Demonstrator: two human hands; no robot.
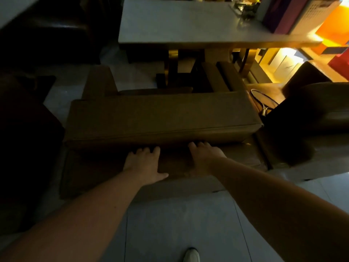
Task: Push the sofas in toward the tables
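Observation:
A brown sofa (162, 114) stands with its back toward me, its armrests reaching under the front of a pale-topped table (170, 21) on gold legs. My left hand (144, 164) lies flat against the sofa's back panel, fingers spread and pointing up under the padded top rail. My right hand (204, 157) presses flat on the same panel just to the right, fingertips tucked beneath the rail. Neither hand holds anything.
A dark sofa (311, 118) stands close on the right and another dark seat (24, 148) on the left. A racket (264, 103) leans between the sofas. Boxes and books (283, 14) sit on the table's right end. Pale tiled floor (179, 224) lies below, with my shoe (191, 255).

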